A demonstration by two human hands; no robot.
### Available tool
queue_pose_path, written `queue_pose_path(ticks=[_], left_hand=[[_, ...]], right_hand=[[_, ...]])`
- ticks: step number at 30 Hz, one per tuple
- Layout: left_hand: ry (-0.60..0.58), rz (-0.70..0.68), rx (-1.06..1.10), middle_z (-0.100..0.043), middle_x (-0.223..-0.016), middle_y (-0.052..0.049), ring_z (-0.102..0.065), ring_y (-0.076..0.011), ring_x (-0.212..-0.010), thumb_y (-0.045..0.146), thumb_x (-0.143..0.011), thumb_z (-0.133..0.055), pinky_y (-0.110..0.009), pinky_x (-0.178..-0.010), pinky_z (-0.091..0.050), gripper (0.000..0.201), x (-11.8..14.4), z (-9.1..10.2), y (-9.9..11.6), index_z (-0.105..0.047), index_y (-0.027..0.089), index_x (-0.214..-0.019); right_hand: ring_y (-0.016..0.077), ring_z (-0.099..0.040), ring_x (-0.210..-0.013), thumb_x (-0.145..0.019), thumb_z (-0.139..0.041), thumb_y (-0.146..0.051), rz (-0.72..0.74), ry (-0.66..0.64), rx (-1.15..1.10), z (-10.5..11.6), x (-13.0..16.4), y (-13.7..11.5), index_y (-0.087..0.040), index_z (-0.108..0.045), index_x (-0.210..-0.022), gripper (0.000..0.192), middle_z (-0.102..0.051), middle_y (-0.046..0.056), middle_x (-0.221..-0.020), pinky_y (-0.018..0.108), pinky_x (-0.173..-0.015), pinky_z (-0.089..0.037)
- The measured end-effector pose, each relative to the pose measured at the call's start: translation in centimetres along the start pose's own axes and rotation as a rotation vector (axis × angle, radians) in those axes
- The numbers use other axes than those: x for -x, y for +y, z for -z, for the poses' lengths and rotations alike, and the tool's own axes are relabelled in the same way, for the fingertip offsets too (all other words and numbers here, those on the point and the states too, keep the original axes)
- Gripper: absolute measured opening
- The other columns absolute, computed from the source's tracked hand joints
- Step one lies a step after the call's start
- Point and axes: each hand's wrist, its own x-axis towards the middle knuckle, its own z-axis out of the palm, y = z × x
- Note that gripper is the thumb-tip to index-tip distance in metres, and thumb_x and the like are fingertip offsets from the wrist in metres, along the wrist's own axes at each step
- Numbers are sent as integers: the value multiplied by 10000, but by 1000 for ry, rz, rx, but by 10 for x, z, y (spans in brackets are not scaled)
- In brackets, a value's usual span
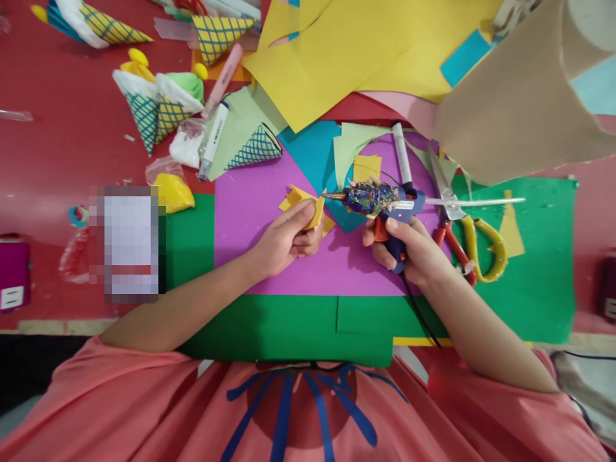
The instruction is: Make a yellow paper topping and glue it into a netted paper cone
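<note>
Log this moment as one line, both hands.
left hand: yellow paper piece | right hand: glue gun | nozzle: close to paper

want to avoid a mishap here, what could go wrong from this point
Burn: the nozzle of the glue gun points at the yellow paper piece, close to the left hand; if hot, it might touch skin.
Snag: the black cord beside the right forearm could catch on it.
Drip: glue might fall on the purple sheet below.

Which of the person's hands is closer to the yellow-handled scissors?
Right. The right hand, gripping the glue gun, is just left of the yellow-handled scissors; the left hand, pinching yellow paper, is farther left.
</note>
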Motion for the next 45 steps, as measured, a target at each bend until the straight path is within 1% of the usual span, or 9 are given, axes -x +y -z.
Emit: queue_pose_path(ticks=[5,9,15,19,25,27,30,34,45], left_hand=[[45,-9,-60,-194,-468,115,-158,-31,-370,644,-804,-622,-190,-380,-186,512,1,-1,3,-360,218,-690],[54,-50,-55,-214,-472,112,-183,-25,-361,611,-830,-617,-177,-365,-210,512,2,0,3,-340,213,-667],[72,-82,-48,-244,-475,113,-219,-23,-359,579,-847,-617,-162,-371,-247,471,1,1,3,-384,204,-682],[88,-95,-43,-256,-477,117,-210,-23,-356,580,-846,-619,-160,-367,-241,461,0,1,3,-392,205,-701],[128,-126,-121,-206,-477,121,-185,-39,-354,605,-875,-559,-176,-365,-223,436,0,8,-1,-403,220,-741],[154,-182,-211,-226,-486,113,-215,-44,-367,581,-896,-544,-184,-373,-220,419,1,11,-3,-407,218,-737],[173,-334,-441,-311,-504,83,-290,-45,-406,517,-920,-544,-196,-387,-229,427,2,14,-4,-397,203,-672],[199,-508,-673,-365,-516,59,-333,-47,-446,452,-951,-516,-205,-415,-261,446,3,14,-2,-388,186,-616],[191,-556,-765,-349,-495,67,-330,-48,-439,377,-963,-498,-189,-407,-261,399,5,16,-4,-397,189,-626]], right_hand=[[58,-486,-344,-774,-743,-433,0,-20,12,1,1,0,-168,-680,-816,276,-740,34,-723,196,-312,-311],[56,-498,-349,-783,-743,-409,5,-53,14,1,3,0,-163,-671,-789,257,-735,29,-720,188,-311,-323],[55,-523,-353,-803,-737,-369,29,-111,-25,1,3,1,-150,-684,-799,226,-734,24,-708,171,-313,-337],[57,-530,-355,-802,-742,-349,19,-119,-30,0,3,2,-144,-693,-799,211,-740,30,-705,168,-316,-338],[64,-524,-350,-786,-751,-366,-6,-146,5,2,6,-1,-155,-699,-751,221,-732,20,-690,186,-314,-341],[65,-512,-351,-766,-764,-371,12,-101,12,4,7,-4,-160,-711,-767,218,-729,17,-687,195,-311,-329],[68,-499,-354,-739,-782,-377,87,37,45,6,9,-8,-172,-716,-794,222,-713,1,-664,204,-309,-309],[57,-486,-364,-762,-768,-405,167,140,163,9,10,-10,-176,-688,-730,245,-676,-13,-643,207,-318,-304],[55,-498,-401,-811,-723,-420,119,112,287,12,13,-5,-180,-641,-689,281,-641,-27,-623,200,-359,-345]])
